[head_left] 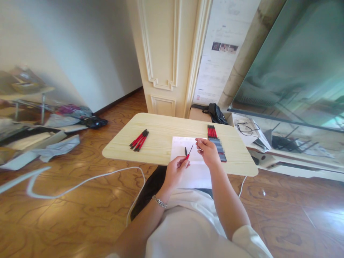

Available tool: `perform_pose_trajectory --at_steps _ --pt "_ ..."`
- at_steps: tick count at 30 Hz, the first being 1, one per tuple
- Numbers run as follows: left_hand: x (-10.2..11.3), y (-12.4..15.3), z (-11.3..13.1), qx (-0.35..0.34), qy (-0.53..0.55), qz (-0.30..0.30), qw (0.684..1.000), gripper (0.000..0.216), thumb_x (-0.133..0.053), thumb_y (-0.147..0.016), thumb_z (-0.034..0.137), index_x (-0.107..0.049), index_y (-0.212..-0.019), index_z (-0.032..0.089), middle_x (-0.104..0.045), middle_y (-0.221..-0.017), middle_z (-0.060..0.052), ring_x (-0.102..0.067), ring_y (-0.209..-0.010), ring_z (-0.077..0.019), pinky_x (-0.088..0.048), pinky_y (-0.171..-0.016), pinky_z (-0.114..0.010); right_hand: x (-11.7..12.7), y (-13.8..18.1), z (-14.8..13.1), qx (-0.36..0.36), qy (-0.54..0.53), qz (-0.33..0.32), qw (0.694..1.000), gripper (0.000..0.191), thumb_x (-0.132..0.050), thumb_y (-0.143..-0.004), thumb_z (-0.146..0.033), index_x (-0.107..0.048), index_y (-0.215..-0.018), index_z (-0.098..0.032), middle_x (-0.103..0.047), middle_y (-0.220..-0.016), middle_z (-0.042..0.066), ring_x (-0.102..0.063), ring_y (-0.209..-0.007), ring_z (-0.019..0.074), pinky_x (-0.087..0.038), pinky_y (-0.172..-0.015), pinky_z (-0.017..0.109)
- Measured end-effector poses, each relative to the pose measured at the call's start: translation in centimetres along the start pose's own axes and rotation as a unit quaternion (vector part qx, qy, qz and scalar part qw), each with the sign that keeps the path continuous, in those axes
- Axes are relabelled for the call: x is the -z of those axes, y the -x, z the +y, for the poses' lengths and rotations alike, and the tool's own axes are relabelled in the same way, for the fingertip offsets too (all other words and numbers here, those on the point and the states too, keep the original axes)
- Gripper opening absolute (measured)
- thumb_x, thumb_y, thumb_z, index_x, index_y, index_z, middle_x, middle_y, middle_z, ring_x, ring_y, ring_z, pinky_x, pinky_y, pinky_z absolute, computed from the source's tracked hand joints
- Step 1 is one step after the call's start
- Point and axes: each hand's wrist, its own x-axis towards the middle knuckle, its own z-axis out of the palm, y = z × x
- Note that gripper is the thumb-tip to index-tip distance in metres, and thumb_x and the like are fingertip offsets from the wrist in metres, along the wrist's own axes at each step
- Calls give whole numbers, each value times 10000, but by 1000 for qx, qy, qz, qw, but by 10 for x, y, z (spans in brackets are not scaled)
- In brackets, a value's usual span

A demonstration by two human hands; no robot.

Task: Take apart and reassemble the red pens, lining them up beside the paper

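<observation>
My left hand is closed in a pinch on a thin red-and-black pen, held over a white sheet of paper on the small light wooden table. A small dark piece shows beside the pen; I cannot tell whether it rests on the paper or is held. My right hand hovers just right of the pen with its fingers curled, and what it holds, if anything, is too small to make out. A bundle of red-and-black pens lies at the left of the table. Another row of pens lies at the back right.
A white cable runs across the wooden floor at the left. Clutter and bags lie by the left wall. A low shelf with routers and cables stands to the right. A dark bag sits behind the table.
</observation>
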Motion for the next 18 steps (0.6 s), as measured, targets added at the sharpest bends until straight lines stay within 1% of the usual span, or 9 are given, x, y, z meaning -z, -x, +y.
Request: perform_pose_trajectory --at_steps 2,4,10,18 --pt "-1 1 1 -1 -4 -6 1000 342 -620 -812 432 -649 -995 145 -707 -866 -91 -673 -792 -192 -522 -758 -315 -5 5 -9 2 -48 11 999 355 -687 -700 -445 -661 -940 -185 -634 -834 28 -514 -640 92 -381 -536 208" --pt "-2 1 2 -4 -12 -8 1000 343 -612 -818 430 -646 -1010 148 -706 -861 -88 -671 -789 -191 -523 -757 -316 -9 9 -15 9 -65 23 998 339 -700 -697 -437 -653 -922 -189 -640 -844 29 -508 -637 90 -377 -529 207" --pt "-2 2 4 -5 -22 -10 1000 335 -615 -814 424 -651 -1008 154 -706 -838 -80 -669 -786 -192 -521 -754 -312 -15 13 -19 35 -59 32 997 322 -705 -700 -431 -653 -898 -182 -654 -830 33 -509 -623 95 -379 -525 223" --pt "-2 1 2 -11 -20 -16 1000 324 -609 -822 412 -645 -1015 153 -702 -856 -82 -671 -793 -192 -526 -761 -318 -14 14 -20 40 -53 24 998 308 -702 -710 -424 -655 -894 -182 -655 -825 35 -506 -615 96 -370 -520 228"
